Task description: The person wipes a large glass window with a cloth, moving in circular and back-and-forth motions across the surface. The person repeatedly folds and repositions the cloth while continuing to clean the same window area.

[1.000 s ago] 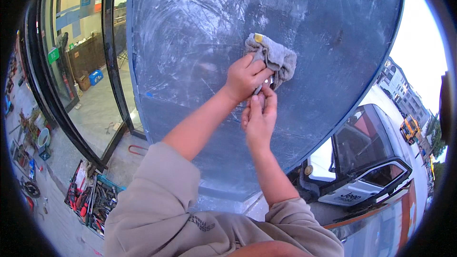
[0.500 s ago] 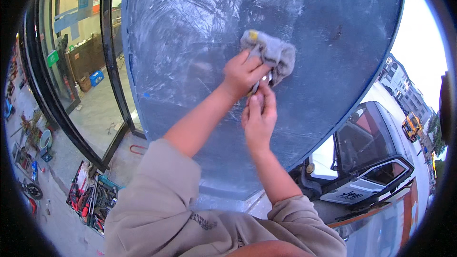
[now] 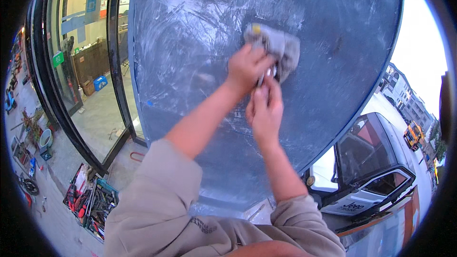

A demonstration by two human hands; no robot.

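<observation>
A large dark blue-grey panel (image 3: 204, 109), streaked with pale scuffs, fills the middle of the view. Against its upper centre is a crumpled grey rag (image 3: 283, 50) with a yellow patch at one corner. My left hand (image 3: 246, 69) has its fingers closed on the rag's lower left part. Just below, my right hand (image 3: 266, 109) pinches a small shiny metal piece (image 3: 270, 72) that juts out beneath the rag. Its exact kind is hidden by my fingers, and both hands are slightly blurred. The two hands nearly touch.
On the ground at lower left sits a crate of hand tools (image 3: 90, 204). A black-framed glass door (image 3: 116, 66) stands left of the panel. A white vehicle (image 3: 366, 162) is parked at right, with a yellow machine (image 3: 413, 135) farther off.
Both hands have shifted slightly right in the picture, along with the rag. The surroundings have also moved a little, so the head view has turned slightly. The grips look the same.
</observation>
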